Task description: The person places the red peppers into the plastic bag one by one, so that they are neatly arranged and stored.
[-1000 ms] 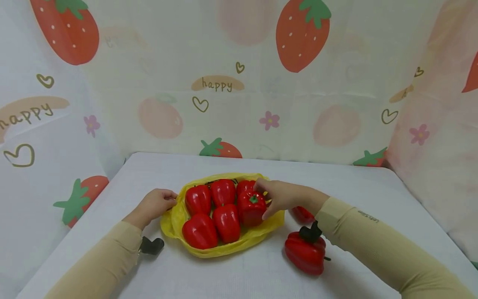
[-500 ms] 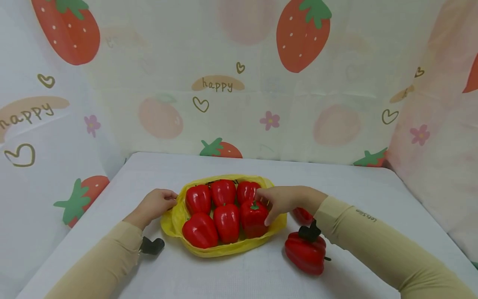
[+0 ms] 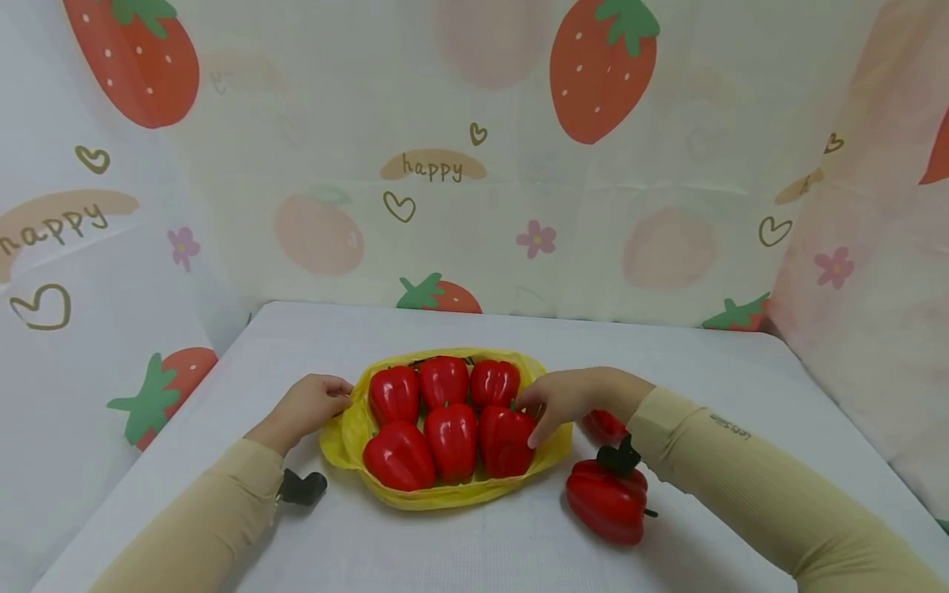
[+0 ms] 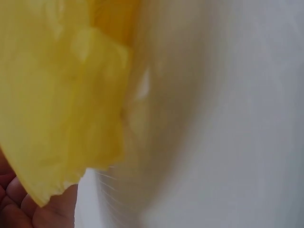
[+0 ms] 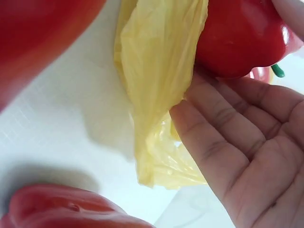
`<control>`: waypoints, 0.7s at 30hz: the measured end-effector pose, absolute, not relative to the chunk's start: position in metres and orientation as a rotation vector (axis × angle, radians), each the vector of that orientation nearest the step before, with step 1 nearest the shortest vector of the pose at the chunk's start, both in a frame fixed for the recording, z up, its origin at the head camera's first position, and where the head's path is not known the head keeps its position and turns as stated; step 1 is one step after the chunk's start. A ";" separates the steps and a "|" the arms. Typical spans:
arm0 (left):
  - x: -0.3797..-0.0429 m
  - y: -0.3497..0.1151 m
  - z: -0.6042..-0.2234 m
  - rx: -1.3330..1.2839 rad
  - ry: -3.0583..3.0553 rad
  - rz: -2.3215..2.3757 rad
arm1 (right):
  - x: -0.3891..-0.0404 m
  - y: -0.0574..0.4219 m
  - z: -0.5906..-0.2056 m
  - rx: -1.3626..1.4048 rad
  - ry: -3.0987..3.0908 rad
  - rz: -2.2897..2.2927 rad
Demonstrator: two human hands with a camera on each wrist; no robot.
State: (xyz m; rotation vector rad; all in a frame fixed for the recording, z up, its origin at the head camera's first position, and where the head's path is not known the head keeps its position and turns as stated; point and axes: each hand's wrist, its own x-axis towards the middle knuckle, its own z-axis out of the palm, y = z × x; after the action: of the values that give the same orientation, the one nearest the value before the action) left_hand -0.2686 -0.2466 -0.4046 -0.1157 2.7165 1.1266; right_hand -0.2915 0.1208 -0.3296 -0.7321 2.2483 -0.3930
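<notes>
A yellow plastic bag (image 3: 339,445) lies spread open on the table with several red bell peppers (image 3: 400,455) in it. My left hand (image 3: 311,405) pinches the bag's left edge; in the left wrist view, yellow plastic (image 4: 66,99) covers part of its curled fingers (image 4: 19,204). At the bag's right side, my right hand (image 3: 567,399) has thumb and fingers about the front right bell pepper (image 3: 506,445), which rests in the bag. The right wrist view has that bell pepper (image 5: 242,38) between the thumb and the fairly straight fingers (image 5: 213,133).
Two more red bell peppers lie on the white table (image 3: 474,552) at the right: one in front (image 3: 608,504) and one (image 3: 604,427) partly behind the right forearm. Black wrist devices (image 3: 302,487) sit under the sleeves. A strawberry-print cloth (image 3: 474,231) hangs round the table.
My right hand has lowered the bell pepper towards the front into the bag, uncovering the one behind, then shifted slightly right. The left hand stays at the bag's edge.
</notes>
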 end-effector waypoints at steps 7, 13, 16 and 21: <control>-0.268 -0.246 -0.404 -0.100 2.709 1.121 | -0.293 0.120 -0.328 -0.781 2.306 -0.443; -0.268 -0.246 -0.404 -0.099 2.715 1.110 | -0.294 0.119 -0.327 -0.752 2.274 -0.466; -0.269 -0.246 -0.404 -0.110 2.717 1.107 | -0.295 0.119 -0.328 -0.723 2.246 -0.474; -0.269 -0.246 -0.406 -0.123 2.718 1.098 | -0.295 0.117 -0.329 -0.722 2.230 -0.444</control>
State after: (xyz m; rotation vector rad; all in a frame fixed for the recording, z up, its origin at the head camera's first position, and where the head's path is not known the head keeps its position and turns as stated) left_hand -0.2694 -0.2462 -0.4059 -0.1227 2.7177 1.0981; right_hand -0.2955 0.1169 -0.3294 -0.7220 2.2304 -0.4436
